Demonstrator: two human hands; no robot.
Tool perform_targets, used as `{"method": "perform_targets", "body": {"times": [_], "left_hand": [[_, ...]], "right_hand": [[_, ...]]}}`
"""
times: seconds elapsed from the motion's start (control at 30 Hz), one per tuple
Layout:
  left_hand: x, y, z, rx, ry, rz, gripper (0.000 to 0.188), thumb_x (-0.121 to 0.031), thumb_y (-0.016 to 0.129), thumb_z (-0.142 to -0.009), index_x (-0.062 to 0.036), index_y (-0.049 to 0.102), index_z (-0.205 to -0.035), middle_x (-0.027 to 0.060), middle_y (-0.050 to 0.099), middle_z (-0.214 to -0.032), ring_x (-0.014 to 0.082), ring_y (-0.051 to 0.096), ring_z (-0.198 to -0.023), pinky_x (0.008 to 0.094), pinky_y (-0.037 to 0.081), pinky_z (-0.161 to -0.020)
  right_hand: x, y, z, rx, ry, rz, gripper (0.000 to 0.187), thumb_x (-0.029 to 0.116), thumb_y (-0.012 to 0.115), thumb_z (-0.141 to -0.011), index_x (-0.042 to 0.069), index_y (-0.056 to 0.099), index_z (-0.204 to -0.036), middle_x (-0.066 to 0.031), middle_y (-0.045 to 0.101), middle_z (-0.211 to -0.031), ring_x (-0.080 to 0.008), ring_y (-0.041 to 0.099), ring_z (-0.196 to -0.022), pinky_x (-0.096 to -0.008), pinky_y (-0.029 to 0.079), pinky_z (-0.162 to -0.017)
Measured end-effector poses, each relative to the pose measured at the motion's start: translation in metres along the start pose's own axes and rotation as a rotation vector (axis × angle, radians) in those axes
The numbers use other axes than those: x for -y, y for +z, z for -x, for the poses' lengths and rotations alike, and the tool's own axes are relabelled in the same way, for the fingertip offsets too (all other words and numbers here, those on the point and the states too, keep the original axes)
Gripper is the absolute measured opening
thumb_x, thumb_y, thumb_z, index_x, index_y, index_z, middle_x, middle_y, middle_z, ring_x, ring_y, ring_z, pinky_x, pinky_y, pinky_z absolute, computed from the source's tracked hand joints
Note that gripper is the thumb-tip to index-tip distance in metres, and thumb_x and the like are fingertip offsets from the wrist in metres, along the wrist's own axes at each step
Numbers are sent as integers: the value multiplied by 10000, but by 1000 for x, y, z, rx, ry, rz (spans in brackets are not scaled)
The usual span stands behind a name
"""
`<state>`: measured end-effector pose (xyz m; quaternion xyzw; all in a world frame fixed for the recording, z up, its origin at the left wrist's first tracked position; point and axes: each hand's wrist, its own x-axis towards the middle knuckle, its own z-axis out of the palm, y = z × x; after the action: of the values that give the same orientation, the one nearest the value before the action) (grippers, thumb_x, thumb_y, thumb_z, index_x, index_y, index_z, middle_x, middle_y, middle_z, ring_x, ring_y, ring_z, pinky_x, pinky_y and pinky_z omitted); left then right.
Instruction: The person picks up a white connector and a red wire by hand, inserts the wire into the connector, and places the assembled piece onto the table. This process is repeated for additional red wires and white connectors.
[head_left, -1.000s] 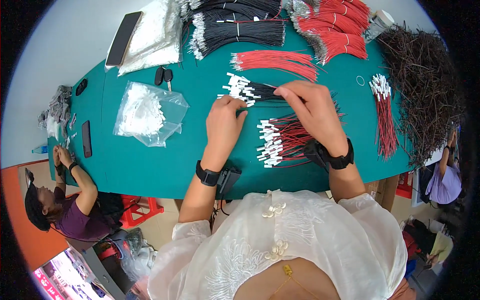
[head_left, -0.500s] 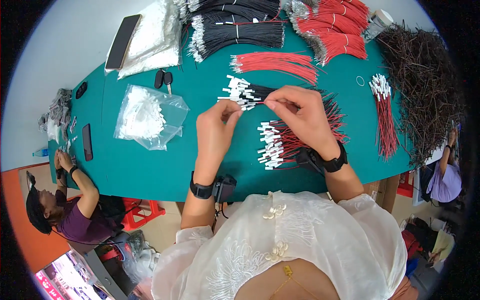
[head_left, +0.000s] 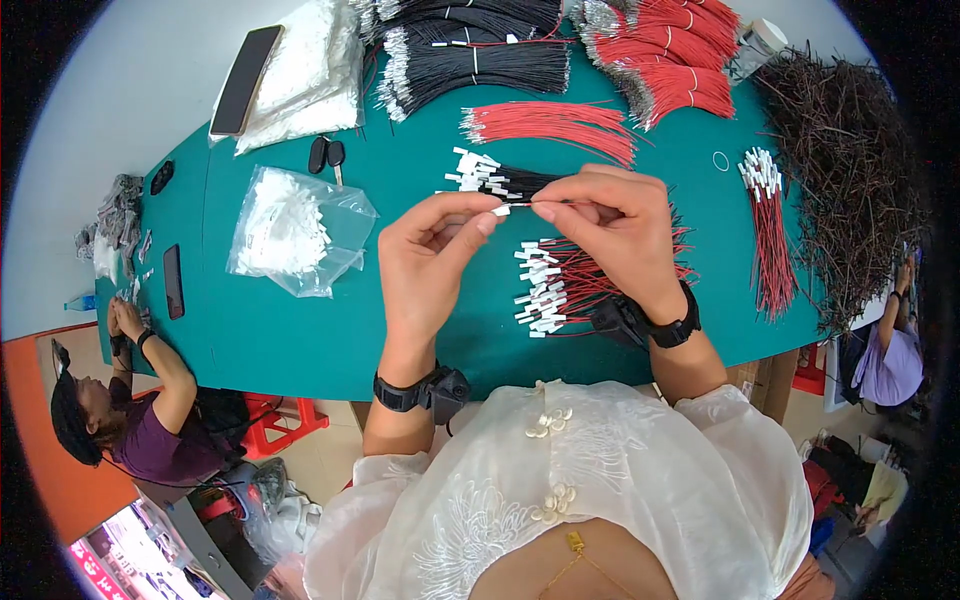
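Observation:
My left hand (head_left: 432, 255) is closed in a pinch on a small white connector housing (head_left: 502, 210). Facing it, my right hand (head_left: 618, 225) pinches a thin wire whose end points at the housing; whether the end is inside, I cannot tell. Most of that wire is hidden by my fingers. Just behind the fingertips lie black wires with white connectors (head_left: 482, 172). Below my right hand is a pile of red wires (head_left: 590, 275) with white connectors (head_left: 543, 290) on their left ends, partly covered by my wrist.
A clear bag of white connectors (head_left: 290, 235) lies left, near keys (head_left: 328, 155). Loose red wires (head_left: 550, 128), black bundles (head_left: 480, 75) and red bundles (head_left: 680, 90) lie farther back. At right are finished-looking red wires (head_left: 770, 240) and a dark wire heap (head_left: 840, 170). A co-worker (head_left: 140, 420) sits left.
My left hand has shifted slightly, its fingers now reaching toward the right hand. The white housing shows between its fingertips, close to the right fingertips. My right hand has barely moved.

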<state>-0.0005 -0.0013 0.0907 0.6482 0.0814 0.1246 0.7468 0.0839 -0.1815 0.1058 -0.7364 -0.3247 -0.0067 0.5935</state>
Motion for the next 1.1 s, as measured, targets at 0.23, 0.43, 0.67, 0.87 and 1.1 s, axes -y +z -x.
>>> {"method": "perform_targets", "body": {"times": [0.23, 0.43, 0.67, 0.87, 1.1], "left_hand": [[1, -1, 0, -17, -6, 82, 167, 3, 694, -880, 40, 691, -1043, 90, 716, -942, 128, 682, -845, 225, 540, -744], [1, 0, -1, -43, -21, 72, 152, -21, 693, -888, 36, 693, -1029, 97, 715, -904, 137, 679, -811, 227, 535, -713], [10, -2, -2, -41, -67, 142, 142, -66, 688, -903, 26, 695, -1012, 83, 705, -851, 118, 645, -742, 229, 505, -673], [11, 1, -4, -46, -91, 162, 146, -85, 686, -909, 21, 694, -1009, 77, 700, -834, 113, 636, -731, 230, 498, -673], [12, 1, -3, -36, -85, 179, 146, -87, 684, -911, 23, 691, -1008, 76, 700, -835, 114, 632, -727, 230, 497, -677]], "right_hand": [[0, 0, -1, -28, -38, 28, 109, -8, 765, -767, 22, 741, -869, 25, 488, -603, -44, 382, -526, -241, 245, -469], [0, 1, 0, -31, -41, 28, 112, -7, 764, -768, 28, 740, -871, 23, 503, -606, -43, 390, -527, -238, 251, -467], [1, 2, 0, -35, -68, 55, 113, -8, 761, -768, 39, 736, -868, 17, 522, -613, -46, 408, -526, -233, 260, -465], [2, 3, 0, -51, -92, 60, 109, -5, 762, -764, 41, 732, -858, 16, 529, -614, -49, 421, -524, -232, 265, -463], [4, 3, -1, -42, -67, 73, 93, 2, 760, -767, 39, 728, -846, 14, 537, -617, -50, 421, -518, -234, 267, -461]]}}
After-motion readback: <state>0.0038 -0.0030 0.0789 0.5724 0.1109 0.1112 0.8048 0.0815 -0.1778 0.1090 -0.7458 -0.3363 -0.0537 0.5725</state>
